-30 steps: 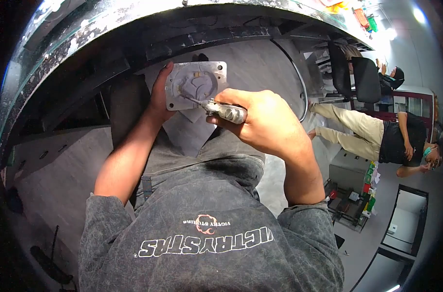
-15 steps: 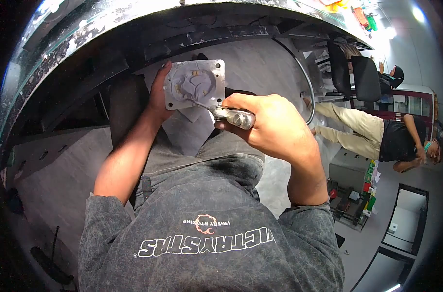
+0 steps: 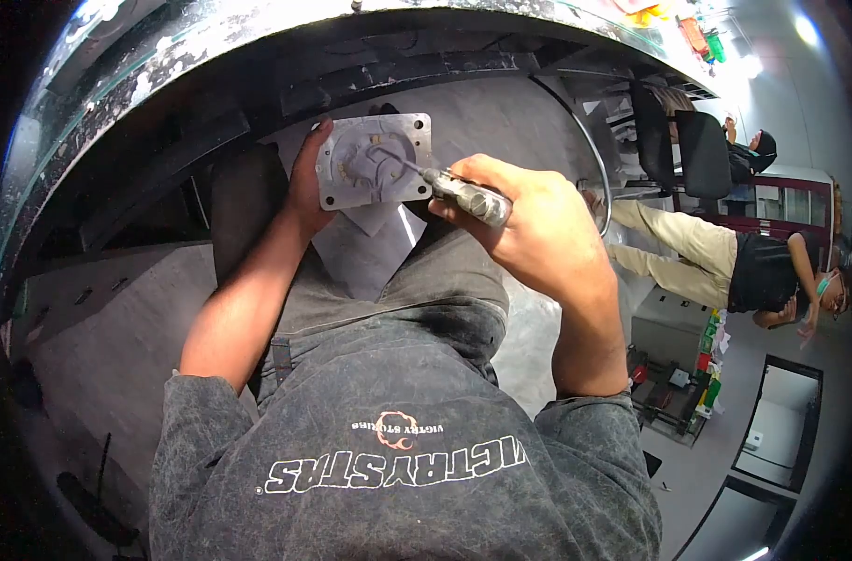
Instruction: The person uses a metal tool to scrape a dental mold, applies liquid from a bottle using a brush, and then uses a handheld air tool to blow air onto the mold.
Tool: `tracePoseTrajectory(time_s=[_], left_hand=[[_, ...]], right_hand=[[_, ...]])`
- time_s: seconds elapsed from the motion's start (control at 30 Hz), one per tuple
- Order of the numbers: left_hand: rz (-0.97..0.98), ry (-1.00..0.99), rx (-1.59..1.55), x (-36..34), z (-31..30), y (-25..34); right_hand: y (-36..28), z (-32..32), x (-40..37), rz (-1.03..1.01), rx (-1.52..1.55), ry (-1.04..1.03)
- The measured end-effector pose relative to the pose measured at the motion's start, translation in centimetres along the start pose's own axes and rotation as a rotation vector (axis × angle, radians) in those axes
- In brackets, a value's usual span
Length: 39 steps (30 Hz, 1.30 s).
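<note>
A square grey metal plate [image 3: 347,192] with corner holes and a round recessed centre is held upright in my left hand [image 3: 304,182], which grips its left edge. My right hand [image 3: 529,229] is wrapped around a slim metal hand tool [image 3: 463,194] whose thin tip reaches into the plate's recess. Both hands hover over my lap, just below the dark curved edge of a worktable [image 3: 258,56].
A hose [image 3: 599,178] curves from the tool past my right wrist. At the right, a person in beige trousers [image 3: 688,257] sits near black office chairs [image 3: 702,150], with another person behind. A shelf with small items [image 3: 674,388] stands on the floor at the right.
My right hand has shifted right and up, and the tool tip has moved from the lower left of the recess toward its upper middle. The plate stays held in place.
</note>
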<state>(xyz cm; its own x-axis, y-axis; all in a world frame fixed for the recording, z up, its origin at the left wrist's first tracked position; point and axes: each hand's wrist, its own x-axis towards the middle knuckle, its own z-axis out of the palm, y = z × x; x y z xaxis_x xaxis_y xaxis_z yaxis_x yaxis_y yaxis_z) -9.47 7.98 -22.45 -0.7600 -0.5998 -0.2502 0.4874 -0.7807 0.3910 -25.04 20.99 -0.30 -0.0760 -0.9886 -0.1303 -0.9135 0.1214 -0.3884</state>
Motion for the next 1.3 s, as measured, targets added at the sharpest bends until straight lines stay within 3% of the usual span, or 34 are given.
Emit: tracePoseTrajectory(time_s=[0.13, 0.33, 0.6, 1.3], left_hand=[[-0.009, -0.062, -0.040, 0.2, -0.1, 0.0], [-0.015, 0.019, 0.031, -0.2, 0.8, 0.2], [-0.039, -0.086, -0.063, 0.6, -0.8, -0.2], [-0.030, -0.014, -0.038, 0.3, -0.5, -0.1]], right_hand=[[-0.1, 0.0, 0.2, 0.033, 0.009, 0.012], [0.0, 0.3, 0.2, -0.008, 0.014, 0.044], [-0.3, 0.0, 0.3, 0.041, 0.021, 0.008], [0.2, 0.2, 0.1, 0.009, 0.053, 0.078]])
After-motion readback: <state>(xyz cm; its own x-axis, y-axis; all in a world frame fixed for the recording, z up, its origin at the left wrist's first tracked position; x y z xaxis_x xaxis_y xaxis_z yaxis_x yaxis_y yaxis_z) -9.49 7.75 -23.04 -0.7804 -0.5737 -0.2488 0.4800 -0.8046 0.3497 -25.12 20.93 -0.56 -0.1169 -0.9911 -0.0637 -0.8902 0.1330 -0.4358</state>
